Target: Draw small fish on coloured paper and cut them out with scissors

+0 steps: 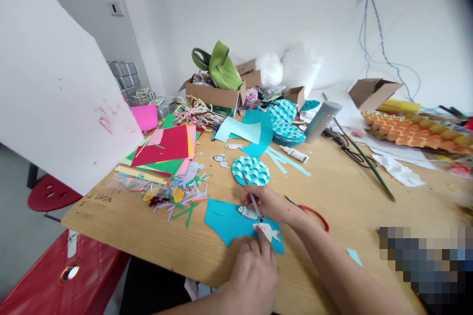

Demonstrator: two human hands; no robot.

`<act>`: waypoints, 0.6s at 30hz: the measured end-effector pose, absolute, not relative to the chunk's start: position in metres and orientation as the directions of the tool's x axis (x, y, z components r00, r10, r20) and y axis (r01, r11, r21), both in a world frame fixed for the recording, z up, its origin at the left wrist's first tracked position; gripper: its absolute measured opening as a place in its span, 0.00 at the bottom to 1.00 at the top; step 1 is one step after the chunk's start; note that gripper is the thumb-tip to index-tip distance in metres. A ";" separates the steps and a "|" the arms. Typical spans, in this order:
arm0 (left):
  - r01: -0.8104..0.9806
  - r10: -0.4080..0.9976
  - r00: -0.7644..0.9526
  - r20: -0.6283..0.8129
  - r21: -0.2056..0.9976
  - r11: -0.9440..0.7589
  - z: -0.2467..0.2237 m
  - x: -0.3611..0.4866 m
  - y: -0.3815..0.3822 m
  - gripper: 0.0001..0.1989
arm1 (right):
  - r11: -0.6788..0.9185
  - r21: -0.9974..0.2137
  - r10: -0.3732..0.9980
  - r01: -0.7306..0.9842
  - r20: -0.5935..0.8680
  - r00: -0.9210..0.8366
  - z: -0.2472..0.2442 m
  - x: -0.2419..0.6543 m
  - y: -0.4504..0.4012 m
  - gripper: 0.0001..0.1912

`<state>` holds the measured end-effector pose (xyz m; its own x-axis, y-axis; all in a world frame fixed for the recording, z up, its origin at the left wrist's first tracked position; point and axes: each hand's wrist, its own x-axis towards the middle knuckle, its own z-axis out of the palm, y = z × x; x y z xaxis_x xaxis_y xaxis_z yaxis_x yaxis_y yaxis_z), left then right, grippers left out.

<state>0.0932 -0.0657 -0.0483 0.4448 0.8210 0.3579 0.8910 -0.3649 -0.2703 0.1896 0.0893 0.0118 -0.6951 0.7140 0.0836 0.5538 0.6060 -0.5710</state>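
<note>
"Right fingers (260,193)?"
"Pinching a slim pen (254,204) above curve-cut blue paper (225,221)."
"Left fingers (264,245)?"
"Grasping nothing; one presses a flat white paper fish (272,233) onto that sheet, on the wooden tabletop (354,226)."

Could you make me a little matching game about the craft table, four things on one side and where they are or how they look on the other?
Things:
1. Pen
2. Lower paper fish on the blue sheet
3. Scissors
4. Woven disc nearest the hands

Descriptions:
A. Turquoise and white
B. Touched by the left hand
C. Held in the right hand
D. Red-handled, lying beside the right forearm

Pairs: 1-C, 2-B, 3-D, 4-A
</note>
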 end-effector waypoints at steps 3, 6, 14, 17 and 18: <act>0.889 0.825 0.447 0.346 -0.274 -0.367 -0.048 0.095 -0.065 0.26 | 0.580 -0.644 0.676 0.499 0.038 -0.736 0.009 0.189 0.089 0.14; 0.884 0.827 0.453 0.333 -0.289 -0.367 -0.050 0.095 -0.064 0.26 | 0.587 -0.636 0.689 0.500 0.069 -0.721 0.012 0.193 0.088 0.12; 0.869 0.818 0.481 0.315 -0.293 -0.399 -0.049 0.093 -0.061 0.26 | 0.516 -0.705 0.809 0.487 0.214 -0.548 0.018 0.232 0.069 0.06; 0.874 0.821 0.476 0.316 -0.272 -0.402 -0.049 0.092 -0.061 0.25 | 0.472 -0.709 0.851 0.524 0.212 -0.481 0.009 0.245 0.055 0.08; 0.877 0.822 0.472 0.318 -0.266 -0.401 -0.048 0.091 -0.062 0.25 | 0.461 -0.709 0.859 0.534 0.205 -0.469 0.007 0.248 0.051 0.08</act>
